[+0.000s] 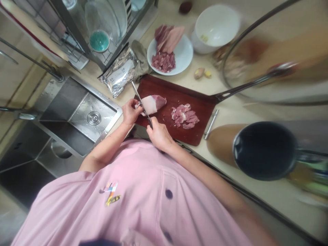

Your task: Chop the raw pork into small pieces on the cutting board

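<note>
"Two bare hands [132, 112] noted at the cutting board [174, 89]. Grip status, pls?"

"R hand [160, 135]: grip closed round the handle of the knife [141, 102], blade slanting over the pale end of the meat slab [154, 103]. L hand: grip narrow, fingertips pinching that same end, v. close to the blade. Whether a slice is parted there, can't tell."

"Location of slab?"

"On the board, toward its L end, whitish surface showing, pink flesh at the other tip. Cut pieces [185, 116] in one loose heap on the board's R half, apart from the slab."

"Surroundings, re the board?"

"Board lies on a cream table [225, 114], metal handle [211, 124] at its R end. White plate [183, 56] just beyond its far edge, carrying diced meat [164, 62] plus a larger chunk [169, 39]. White bowl [220, 24] farther beyond, beside the plate. Foil pack [120, 77] off the board's far L corner. Steel sink [87, 109] to the board's L."

"Anything R?"

"Dark round item [265, 150], R of the board; blurred, ID unconfirmed."
</note>
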The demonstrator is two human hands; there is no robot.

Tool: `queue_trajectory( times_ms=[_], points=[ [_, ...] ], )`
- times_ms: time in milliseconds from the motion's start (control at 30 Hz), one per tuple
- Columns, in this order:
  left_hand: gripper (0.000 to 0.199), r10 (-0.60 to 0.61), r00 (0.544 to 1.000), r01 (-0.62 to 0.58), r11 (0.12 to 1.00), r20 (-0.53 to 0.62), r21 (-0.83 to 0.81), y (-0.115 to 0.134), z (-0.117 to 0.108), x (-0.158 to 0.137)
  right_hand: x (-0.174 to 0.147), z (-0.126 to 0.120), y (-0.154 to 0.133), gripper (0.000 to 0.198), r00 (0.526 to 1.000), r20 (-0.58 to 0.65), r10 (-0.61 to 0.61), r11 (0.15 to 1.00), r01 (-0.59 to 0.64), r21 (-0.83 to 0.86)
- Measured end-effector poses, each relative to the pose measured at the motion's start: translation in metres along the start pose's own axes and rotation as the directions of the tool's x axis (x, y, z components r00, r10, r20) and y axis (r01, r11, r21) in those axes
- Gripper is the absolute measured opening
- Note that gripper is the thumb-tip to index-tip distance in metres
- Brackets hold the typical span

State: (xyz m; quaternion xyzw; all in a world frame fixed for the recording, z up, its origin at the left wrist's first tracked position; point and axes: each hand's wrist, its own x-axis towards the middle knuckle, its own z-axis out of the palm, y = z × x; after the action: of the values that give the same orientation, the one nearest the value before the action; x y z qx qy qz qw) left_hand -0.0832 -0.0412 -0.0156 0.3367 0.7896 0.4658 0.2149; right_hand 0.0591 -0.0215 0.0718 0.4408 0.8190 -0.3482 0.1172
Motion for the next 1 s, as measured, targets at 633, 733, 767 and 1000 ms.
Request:
queue_trajectory(
  times_ms=[633,733,767,1000],
  points=[
    [0.012,-0.015,1.0,0.015,1.0,-0.013,0.013,-0.003,-0.002,-0.001,0.018,0.001,0.018,0.028,0.999,-0.038,-0.011,0.976,0.019,0.217],
    [0.011,-0.029,1.0,0.029,0.999,0.001,0.023,-0.001,-0.004,-0.001,0.008,-0.003,0.028,0.027,1.0,-0.006,-0.004,0.953,0.006,0.303],
    [0.011,-0.024,1.0,0.024,0.999,0.002,0.026,0.0,-0.004,-0.001,0.004,-0.003,0.029,0.027,1.0,-0.019,-0.009,0.96,0.014,0.278],
    [0.011,0.011,1.0,-0.01,1.0,-0.025,0.024,0.0,-0.001,-0.003,-0.019,0.0,0.018,0.03,0.999,-0.031,-0.034,0.999,0.034,-0.005]
  ],
)
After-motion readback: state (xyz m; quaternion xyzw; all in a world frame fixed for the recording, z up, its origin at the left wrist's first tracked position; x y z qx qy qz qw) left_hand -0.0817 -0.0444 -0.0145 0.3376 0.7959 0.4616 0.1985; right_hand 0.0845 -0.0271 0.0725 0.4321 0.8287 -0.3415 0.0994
